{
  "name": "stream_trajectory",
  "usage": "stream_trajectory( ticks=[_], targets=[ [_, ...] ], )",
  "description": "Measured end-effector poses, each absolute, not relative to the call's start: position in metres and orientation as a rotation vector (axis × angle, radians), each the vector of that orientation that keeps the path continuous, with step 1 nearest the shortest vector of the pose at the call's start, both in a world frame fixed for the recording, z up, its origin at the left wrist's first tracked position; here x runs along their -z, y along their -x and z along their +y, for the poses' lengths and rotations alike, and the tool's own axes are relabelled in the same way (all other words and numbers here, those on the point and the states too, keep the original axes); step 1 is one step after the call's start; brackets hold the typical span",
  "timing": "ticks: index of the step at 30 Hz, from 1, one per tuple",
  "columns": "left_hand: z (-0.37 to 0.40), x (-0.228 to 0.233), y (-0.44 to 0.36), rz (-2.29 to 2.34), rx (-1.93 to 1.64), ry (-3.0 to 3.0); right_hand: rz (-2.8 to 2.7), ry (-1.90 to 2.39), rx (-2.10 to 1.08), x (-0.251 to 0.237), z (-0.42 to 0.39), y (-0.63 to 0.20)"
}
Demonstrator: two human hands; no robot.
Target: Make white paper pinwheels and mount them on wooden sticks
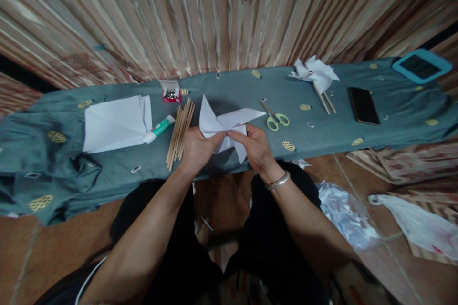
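Head view: paper pinwheel (226,126) between both hands' fingers (219,137).

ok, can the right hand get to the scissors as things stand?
Probably yes. The scissors lie just beyond the right hand with bare cloth between. But that hand, with the left hand, is pinching the folded paper, so it would have to let go first.

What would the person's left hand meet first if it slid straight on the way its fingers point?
Probably the right hand: the left hand points rightward across the folded white paper both pinch, fingertips nearly touching.
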State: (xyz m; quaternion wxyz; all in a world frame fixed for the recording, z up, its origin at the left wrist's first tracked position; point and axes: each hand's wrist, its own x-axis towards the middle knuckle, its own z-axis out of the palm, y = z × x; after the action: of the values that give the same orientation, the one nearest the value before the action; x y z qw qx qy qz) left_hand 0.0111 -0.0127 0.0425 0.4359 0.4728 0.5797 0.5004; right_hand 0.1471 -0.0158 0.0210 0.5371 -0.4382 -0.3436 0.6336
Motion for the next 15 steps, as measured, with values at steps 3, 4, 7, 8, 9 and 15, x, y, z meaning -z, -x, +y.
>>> stream_trajectory(
  ticks=[3, 4, 7, 8, 9, 15],
  targets=[
    [-0.0116, -0.0407, -0.0115, 1.429, -1.254, -1.134, -0.814, 1.043, -1.525, -0.0206, -0.0154, -0.1473],
    [-0.0114, -0.0399, -0.0115, 1.431, -1.25, -1.12, -0.813, 1.041, -1.529, -0.0204, -0.0153, -0.1475],
    [-0.011, -0.0385, -0.0109, 1.439, -1.231, -1.106, -0.822, 1.043, -1.533, -0.0201, -0.0151, -0.1481],
    [-0.011, -0.0384, -0.0105, 1.443, -1.225, -1.104, -0.828, 1.046, -1.534, -0.0201, -0.015, -0.1482],
    [-0.0111, -0.0383, -0.0102, 1.444, -1.22, -1.103, -0.831, 1.049, -1.535, -0.02, -0.0149, -0.1483],
    [-0.0115, -0.0369, -0.0091, 1.421, -1.226, -1.122, -0.838, 1.048, -1.537, -0.0192, -0.0148, -0.1473]
  ],
)
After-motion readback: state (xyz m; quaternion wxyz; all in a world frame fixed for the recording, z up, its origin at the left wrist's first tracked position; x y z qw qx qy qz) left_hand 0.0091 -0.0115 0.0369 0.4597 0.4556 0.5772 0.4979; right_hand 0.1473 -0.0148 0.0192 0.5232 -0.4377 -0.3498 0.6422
